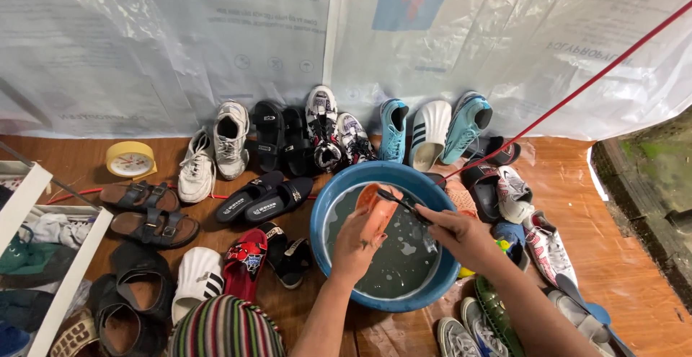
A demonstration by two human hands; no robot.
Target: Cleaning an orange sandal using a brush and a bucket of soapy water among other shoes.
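Gripping an orange slipper (376,209) from below, the left hand (357,245) holds it tilted over the soapy water in the blue basin (324,216). The right hand (461,233) is closed around a dark brush (401,202), whose head touches the slipper's upper side. Sneakers, sandals and slides lie on the floor all around the basin.
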